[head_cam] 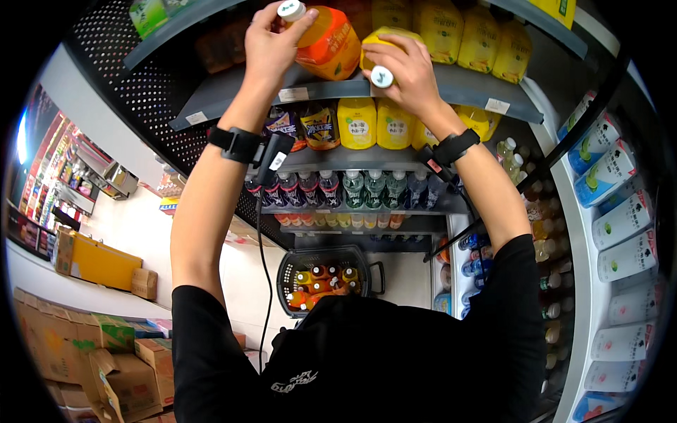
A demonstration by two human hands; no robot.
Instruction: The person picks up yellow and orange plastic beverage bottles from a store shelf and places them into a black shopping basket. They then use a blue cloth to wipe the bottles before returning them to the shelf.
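My left hand (275,39) grips a large plastic bottle of orange drink (330,45) near its white cap, at the front of an upper shelf (328,90). The bottle leans. To the right, my right hand (404,71) is closed around a yellow drink bottle (373,45), whose white cap (382,77) shows below the fingers. More large yellow bottles (439,31) stand behind on the same shelf. Parts of both held bottles are hidden by my fingers. A black strap with a small device sits on each wrist.
Lower shelves hold yellow bottles (357,124), dark iced-tea bottles (319,126) and small bottles (353,189). A dark basket (376,275) of orange and yellow bottles stands on the floor. Cardboard boxes (129,383) lie at lower left; white cartons (627,259) line the right side.
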